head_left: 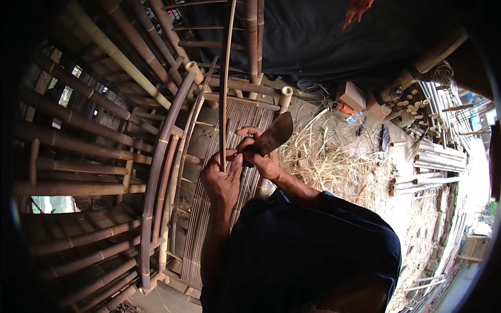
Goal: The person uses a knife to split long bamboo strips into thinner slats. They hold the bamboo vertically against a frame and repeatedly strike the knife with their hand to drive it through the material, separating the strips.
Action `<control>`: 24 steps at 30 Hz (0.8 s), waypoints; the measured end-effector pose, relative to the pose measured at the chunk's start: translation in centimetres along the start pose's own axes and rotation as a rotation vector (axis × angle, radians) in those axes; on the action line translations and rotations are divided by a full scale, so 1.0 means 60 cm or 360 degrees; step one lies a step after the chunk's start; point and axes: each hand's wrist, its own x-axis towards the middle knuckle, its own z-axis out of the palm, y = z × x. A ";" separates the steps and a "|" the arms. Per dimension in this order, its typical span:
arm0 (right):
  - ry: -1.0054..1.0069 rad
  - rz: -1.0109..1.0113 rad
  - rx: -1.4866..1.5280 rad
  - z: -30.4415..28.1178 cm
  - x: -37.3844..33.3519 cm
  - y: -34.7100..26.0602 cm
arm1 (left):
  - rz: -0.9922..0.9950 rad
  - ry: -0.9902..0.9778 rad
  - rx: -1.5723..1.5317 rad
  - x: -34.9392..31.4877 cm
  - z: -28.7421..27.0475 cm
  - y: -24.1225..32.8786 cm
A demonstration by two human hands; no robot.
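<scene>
My left hand grips a long thin bamboo strip near its lower end; the strip runs straight up to the top of the picture. My right hand holds a broad dark cleaver-like knife by its handle, blade pointing up and right. The knife's edge meets the strip just above my left thumb. Both hands sit close together over a mat of split bamboo slats.
Thick bamboo poles form a frame at the left, with curved poles leaning beside the mat. Dry shavings and straw cover the ground at right. Cut bamboo pieces and a cardboard box lie farther right.
</scene>
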 end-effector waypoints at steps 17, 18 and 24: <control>0.0030 -0.0092 -0.0017 0.003 0.006 0.015 | 0.0010 -0.0032 0.0233 0.006 0.009 -0.015; 0.0033 -0.0074 -0.0027 0.006 0.007 0.012 | -0.0015 -0.0034 0.0238 0.006 0.009 -0.014; 0.0069 -0.0043 -0.0045 0.012 0.006 0.010 | 0.0015 -0.0019 0.0227 0.007 0.012 -0.012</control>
